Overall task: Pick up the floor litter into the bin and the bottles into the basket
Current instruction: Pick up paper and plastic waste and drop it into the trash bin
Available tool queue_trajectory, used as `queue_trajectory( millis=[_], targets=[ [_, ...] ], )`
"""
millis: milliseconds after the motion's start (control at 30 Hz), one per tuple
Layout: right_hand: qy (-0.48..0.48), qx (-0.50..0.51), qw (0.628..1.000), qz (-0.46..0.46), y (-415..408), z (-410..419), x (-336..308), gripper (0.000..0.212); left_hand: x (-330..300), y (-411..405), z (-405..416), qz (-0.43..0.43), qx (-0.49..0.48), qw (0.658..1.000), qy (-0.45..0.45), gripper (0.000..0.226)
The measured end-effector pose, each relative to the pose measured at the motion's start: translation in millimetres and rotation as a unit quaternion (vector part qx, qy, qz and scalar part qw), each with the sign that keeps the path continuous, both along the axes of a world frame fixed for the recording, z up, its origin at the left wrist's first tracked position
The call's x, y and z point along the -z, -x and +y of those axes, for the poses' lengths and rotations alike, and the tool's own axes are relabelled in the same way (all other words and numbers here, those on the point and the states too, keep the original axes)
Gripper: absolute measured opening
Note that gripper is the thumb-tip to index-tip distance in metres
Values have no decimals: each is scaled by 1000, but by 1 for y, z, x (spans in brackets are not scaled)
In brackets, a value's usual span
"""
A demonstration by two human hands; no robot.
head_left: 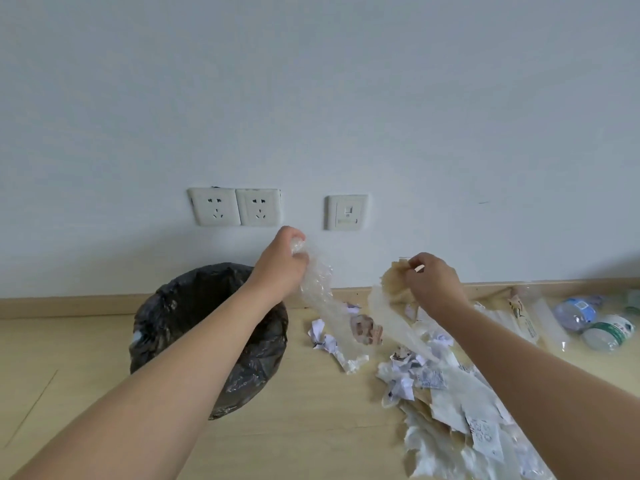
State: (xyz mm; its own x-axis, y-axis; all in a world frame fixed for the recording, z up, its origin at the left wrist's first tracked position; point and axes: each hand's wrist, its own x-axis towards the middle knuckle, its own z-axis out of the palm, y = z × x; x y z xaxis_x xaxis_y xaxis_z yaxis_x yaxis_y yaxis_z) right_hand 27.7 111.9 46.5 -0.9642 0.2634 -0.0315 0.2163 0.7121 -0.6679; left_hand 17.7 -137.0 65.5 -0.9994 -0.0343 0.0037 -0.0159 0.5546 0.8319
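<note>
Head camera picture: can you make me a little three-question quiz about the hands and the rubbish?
1. True or false: the left hand grips a clear plastic wrapper.
2. Where does the bin stand? A) left of the litter pile B) right of the bottles C) on a table
3. Fill in: the right hand pinches a crumpled brown ______.

Key: 1 true. 2 A. 3 paper.
</note>
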Motion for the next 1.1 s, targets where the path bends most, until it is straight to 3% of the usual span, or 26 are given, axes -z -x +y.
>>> queue_trajectory(
  millis=[33,100,200,467,600,700,767,967,1033,1100],
  targets=[
    [-10,-9,1000,10,0,-6,-8,17,-7,-4,-7,11,-19,1000,16,6],
    [-43,-31,998,42,1,-20,-20,21,-20,-12,-19,23,-56,997,41,16],
    [-44,-65,994,72,0,-45,-36,23,-40,-25,-39,5,-94,996,-3,18],
    [93,-122,987,40,1,-124,-51,15,-64,-42,-113,-19,-146,989,0,21],
    [122,-147,981,14,4,-168,-42,11,-60,-54,-147,87,-164,977,108,13],
    [100,-174,980,-9,7,-200,-26,12,-40,-58,-170,201,-175,945,189,20],
    [76,-193,978,-17,8,-220,-14,13,-20,-57,-180,223,-169,931,234,24],
    [11,-230,972,-43,19,-258,22,18,43,-45,-183,159,-76,927,330,22],
    [-48,-258,963,-64,28,-265,36,27,64,-37,-181,113,-61,934,333,16],
    [-168,-316,930,-85,37,-268,49,35,82,-27,-180,39,-21,930,365,19]
  ],
)
